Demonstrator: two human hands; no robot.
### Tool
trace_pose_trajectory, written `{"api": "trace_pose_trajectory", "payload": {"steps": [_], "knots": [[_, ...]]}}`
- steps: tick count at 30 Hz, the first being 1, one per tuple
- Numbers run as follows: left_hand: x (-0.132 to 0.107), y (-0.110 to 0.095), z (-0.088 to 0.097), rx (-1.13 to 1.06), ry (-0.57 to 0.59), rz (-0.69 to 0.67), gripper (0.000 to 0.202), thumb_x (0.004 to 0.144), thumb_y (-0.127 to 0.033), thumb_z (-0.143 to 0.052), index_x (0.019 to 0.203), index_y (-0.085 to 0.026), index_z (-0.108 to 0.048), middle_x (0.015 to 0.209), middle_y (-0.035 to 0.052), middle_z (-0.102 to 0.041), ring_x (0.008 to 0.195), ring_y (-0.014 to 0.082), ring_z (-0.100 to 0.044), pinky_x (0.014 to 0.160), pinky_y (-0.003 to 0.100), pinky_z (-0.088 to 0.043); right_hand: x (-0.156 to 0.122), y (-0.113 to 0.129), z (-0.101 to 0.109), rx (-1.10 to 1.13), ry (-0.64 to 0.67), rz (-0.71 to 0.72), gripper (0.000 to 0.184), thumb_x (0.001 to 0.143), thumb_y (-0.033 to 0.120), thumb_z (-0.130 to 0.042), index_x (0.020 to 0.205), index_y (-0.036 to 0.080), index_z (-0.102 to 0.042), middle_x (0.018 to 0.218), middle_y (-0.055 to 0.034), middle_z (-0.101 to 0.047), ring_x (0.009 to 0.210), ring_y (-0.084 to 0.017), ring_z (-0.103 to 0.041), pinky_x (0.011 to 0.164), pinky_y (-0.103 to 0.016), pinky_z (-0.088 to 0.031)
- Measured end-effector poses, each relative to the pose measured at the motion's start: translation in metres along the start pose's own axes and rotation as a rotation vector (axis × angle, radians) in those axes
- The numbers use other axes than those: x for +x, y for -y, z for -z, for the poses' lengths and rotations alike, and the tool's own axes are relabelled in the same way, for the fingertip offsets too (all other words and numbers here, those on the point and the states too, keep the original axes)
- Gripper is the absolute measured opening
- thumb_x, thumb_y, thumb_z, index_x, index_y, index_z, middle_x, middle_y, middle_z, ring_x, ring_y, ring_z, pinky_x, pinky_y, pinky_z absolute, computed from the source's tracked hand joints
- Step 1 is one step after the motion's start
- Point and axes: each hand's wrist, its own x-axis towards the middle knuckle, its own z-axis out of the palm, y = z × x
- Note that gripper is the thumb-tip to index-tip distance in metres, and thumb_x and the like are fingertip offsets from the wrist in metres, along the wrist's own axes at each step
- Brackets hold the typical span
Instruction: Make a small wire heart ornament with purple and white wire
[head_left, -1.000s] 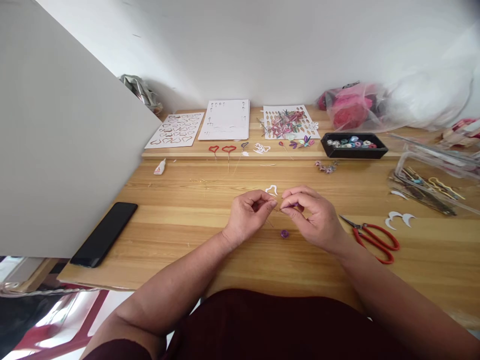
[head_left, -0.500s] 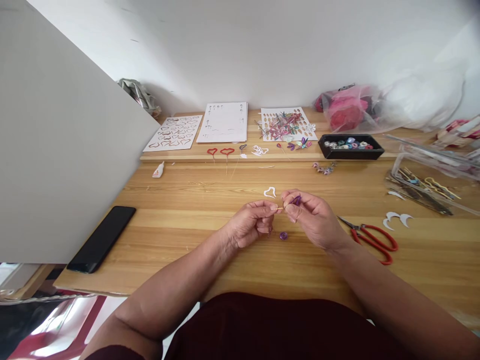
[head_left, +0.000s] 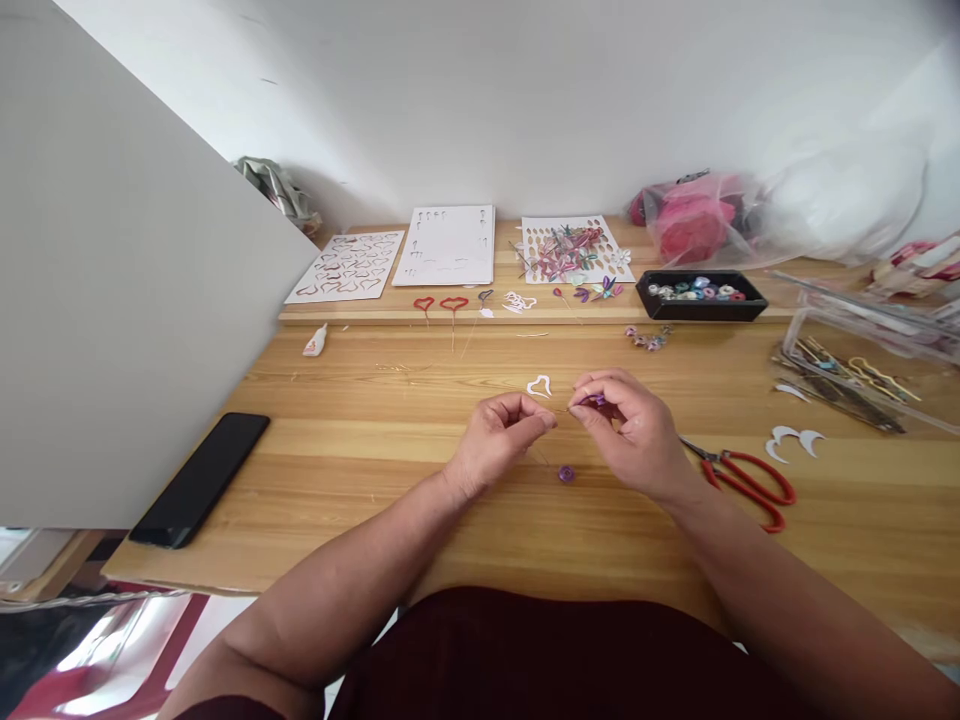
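Observation:
My left hand (head_left: 499, 440) is pinched shut on a thin wire (head_left: 562, 410) just above the wooden table (head_left: 375, 470). My right hand (head_left: 634, 435) is closed on a small purple bead or petal (head_left: 598, 400) at the wire's other end, fingertips almost touching the left hand's. A second purple piece (head_left: 567, 473) lies on the table just below and between the hands. A small white cut-out shape (head_left: 540, 384) lies right behind them.
Red-handled scissors (head_left: 742, 478) lie right of my right hand, white crescents (head_left: 795, 438) beyond. A black phone (head_left: 201, 480) sits at the left front. At the back: cut-out sheets (head_left: 448, 245), a black bead tray (head_left: 701, 293), a glue tube (head_left: 315, 342), plastic bags (head_left: 705, 225), a clear box (head_left: 862, 360).
The hands have stayed close together over the same spot. The right hand's fingers turned and rose slightly with the purple piece; the left hand's pinch shifted a little.

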Motion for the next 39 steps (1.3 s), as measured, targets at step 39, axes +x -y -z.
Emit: {"api": "trace_pose_trajectory", "payload": {"steps": [39], "knots": [[0.0, 0.012, -0.006, -0.104, 0.151, 0.209, 0.037, 0.067, -0.044, -0.079, 0.071, -0.015, -0.057, 0.064, -0.001, -0.054, 0.051, 0.0055, -0.037, 0.048, 0.022, -0.022, -0.011, 0.014, -0.014, 0.588, 0.117, -0.244, 0.014, 0.094, 0.034, -0.063, 0.093, 0.021, -0.06, 0.092, -0.0045, -0.068, 0.07, -0.014, -0.065, 0.06, -0.028, -0.055]]}}
